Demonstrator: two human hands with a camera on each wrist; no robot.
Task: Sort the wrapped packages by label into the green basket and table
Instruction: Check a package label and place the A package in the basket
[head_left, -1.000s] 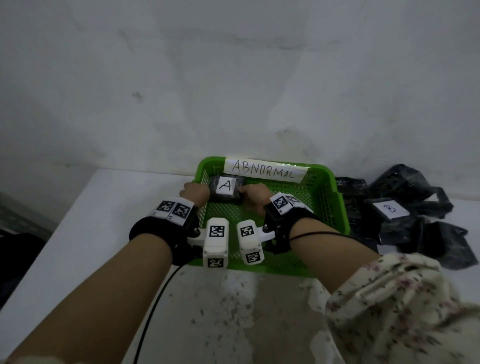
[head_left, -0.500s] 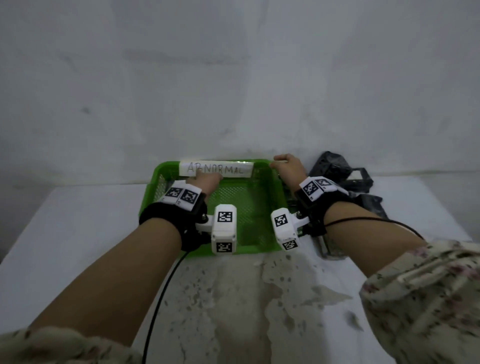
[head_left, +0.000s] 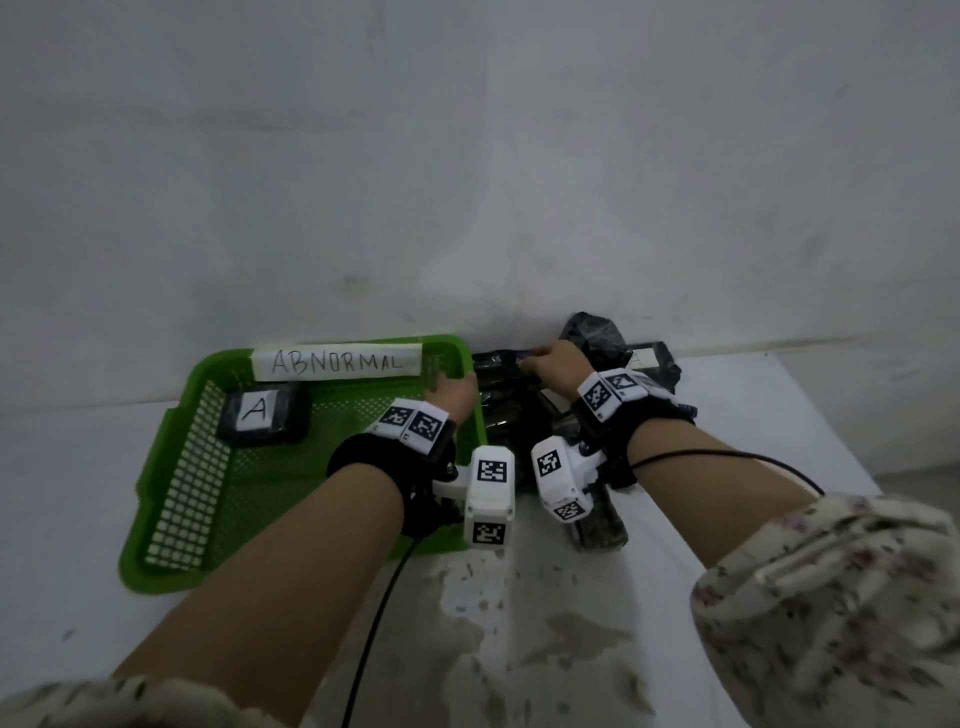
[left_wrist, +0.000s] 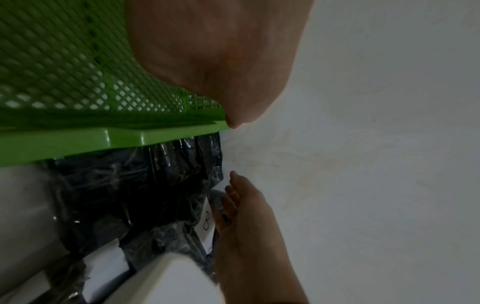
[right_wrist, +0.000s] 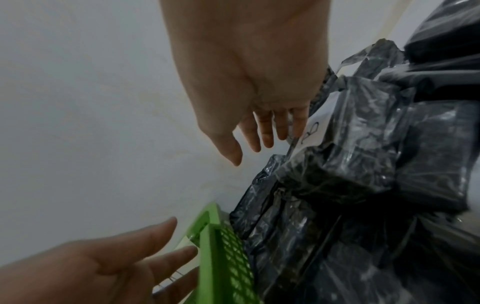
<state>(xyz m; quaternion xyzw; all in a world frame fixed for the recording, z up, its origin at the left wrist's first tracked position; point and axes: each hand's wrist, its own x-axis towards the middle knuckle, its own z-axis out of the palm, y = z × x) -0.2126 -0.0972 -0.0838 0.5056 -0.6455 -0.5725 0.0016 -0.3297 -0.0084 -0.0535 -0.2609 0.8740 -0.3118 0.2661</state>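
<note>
- While both arms reached toward the wall, the green basket (head_left: 161, 499) sat on the left part of the white table (head_left: 727, 467), with a paper strip reading ABNORMAL (head_left: 336, 361) fixed along its far rim.
- One wrapped package labelled A (head_left: 262, 413) lay flat in the basket's far-left corner, label up, well apart from both hands.
- The left hand (head_left: 453, 397) was over the basket's far-right corner, at the rim; in the right wrist view its fingers (right_wrist: 161, 232) were stretched out loose and spread, holding nothing.
- The right hand (head_left: 556, 364) was on top of the pile of black wrapped packages (head_left: 511, 415), just beside the basket's right wall.
- Right-hand fingers (right_wrist: 267, 129) were straight and slightly spread, tips against the crinkled black wrap, next to a white label marked B (right_wrist: 315, 131); not curled round anything.
- The B-labelled package (left_wrist: 207, 224) leaned up in the pile, touching the right hand's fingers; the pile touched the basket's outer wall.
- More black packages lay behind the right wrist toward the wall, one with a pale label (head_left: 641, 358), letter too blurred to read.
- Both wrists carried black straps with white marker-tagged camera blocks (head_left: 491, 493); a black cable (head_left: 374, 623) ran down from the left one.
- Floral sleeves (head_left: 831, 597) showed at the near edge.
</note>
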